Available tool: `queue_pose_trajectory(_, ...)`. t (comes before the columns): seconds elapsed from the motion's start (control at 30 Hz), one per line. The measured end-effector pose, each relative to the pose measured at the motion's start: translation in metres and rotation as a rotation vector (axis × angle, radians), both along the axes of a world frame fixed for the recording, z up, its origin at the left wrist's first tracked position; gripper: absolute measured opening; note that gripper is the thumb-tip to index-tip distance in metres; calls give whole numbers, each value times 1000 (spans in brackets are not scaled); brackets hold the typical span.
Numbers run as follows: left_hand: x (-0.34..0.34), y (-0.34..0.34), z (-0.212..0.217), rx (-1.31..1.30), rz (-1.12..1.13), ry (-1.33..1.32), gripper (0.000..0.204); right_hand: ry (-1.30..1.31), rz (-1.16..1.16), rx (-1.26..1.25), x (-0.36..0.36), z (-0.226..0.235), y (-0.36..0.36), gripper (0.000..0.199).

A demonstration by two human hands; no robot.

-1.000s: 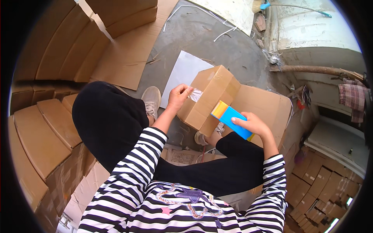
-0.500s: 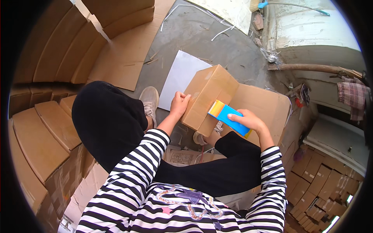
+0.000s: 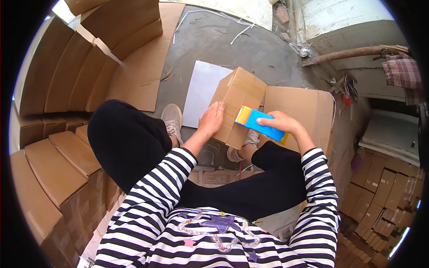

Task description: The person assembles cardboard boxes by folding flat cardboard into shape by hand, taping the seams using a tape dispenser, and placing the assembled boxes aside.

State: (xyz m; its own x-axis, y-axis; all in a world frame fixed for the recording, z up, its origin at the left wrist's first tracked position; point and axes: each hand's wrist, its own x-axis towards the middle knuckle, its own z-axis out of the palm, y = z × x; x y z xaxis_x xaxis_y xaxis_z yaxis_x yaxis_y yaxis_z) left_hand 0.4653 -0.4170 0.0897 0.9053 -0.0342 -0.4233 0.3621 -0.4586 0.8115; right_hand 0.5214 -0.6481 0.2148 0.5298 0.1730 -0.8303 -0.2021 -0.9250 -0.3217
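A small brown cardboard box (image 3: 237, 96) stands tilted between my feet. My left hand (image 3: 211, 119) holds it at its left side, fingers pressed together against the cardboard. My right hand (image 3: 282, 123) is closed round a blue and yellow tape dispenser (image 3: 263, 125). The dispenser's yellow end meets the box face turned toward me. Part of the dispenser's grip is hidden under my fingers. To the right of the small box, beyond the dispenser, is a larger cardboard box (image 3: 299, 100).
A white sheet (image 3: 199, 85) lies on the grey floor (image 3: 214, 40) behind the small box. Stacked cartons (image 3: 58, 163) line the left, with flattened cardboard (image 3: 138, 80) beside them. More cartons (image 3: 389, 192) are piled at the right. A wooden pole (image 3: 348, 54) and checked cloth (image 3: 400, 71) are at the upper right.
My left hand's fingers have straightened somewhat along the box. The dispenser remains in my right hand, its yellow end against the box. The whole view has shifted slightly.
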Motion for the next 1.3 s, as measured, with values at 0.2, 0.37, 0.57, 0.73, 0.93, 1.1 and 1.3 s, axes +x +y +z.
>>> queue_pose_trajectory(0.2,-5,-2,-4,653,-13,-578,52,1,12,48,4,-13,-4,81)
queue_pose_trajectory(0.37,0,-21,17,250,-10,-342,68,-19,46,21,2,-6,-5,80)
queue_pose_trajectory(0.57,-2,-25,25,300,-27,-227,73,45,65,48,5,0,-7,81)
queue_pose_trajectory(0.73,-5,-26,13,370,-60,-410,64,45,91,54,5,-5,-8,81)
queue_pose_trajectory(0.93,-6,-24,6,503,-77,-423,56,63,86,95,-2,0,-29,79)
queue_pose_trajectory(1.1,-5,-26,7,487,-99,-392,56,4,98,75,-8,-15,-70,77)
queue_pose_trajectory(1.3,-2,-41,18,743,-125,-533,73,-12,96,73,-9,-24,-66,79)
